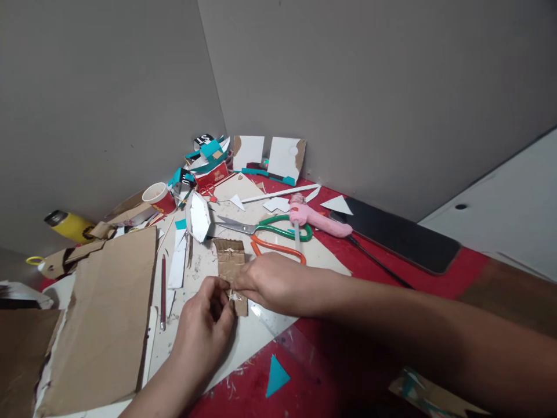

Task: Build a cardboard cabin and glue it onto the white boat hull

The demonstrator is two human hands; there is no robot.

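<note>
A small brown cardboard strip with torn, ridged edges lies on the white board in front of me. My left hand is closed, thumb and fingertips pinched at the strip's near left edge. From the right, my right hand reaches over the strip with its fingers pressed together on it; what lies under those fingertips is hidden. Thin pale slivers and a whitish patch show on the cardboard between the two hands. Just beyond are scissors with green and orange handles, and a pink glue gun.
A large cardboard sheet and a dark red pencil lie left. Behind stand a paper cup, a yellow bottle and paper scraps. A black phone-like slab rests right; a teal triangle lies in front.
</note>
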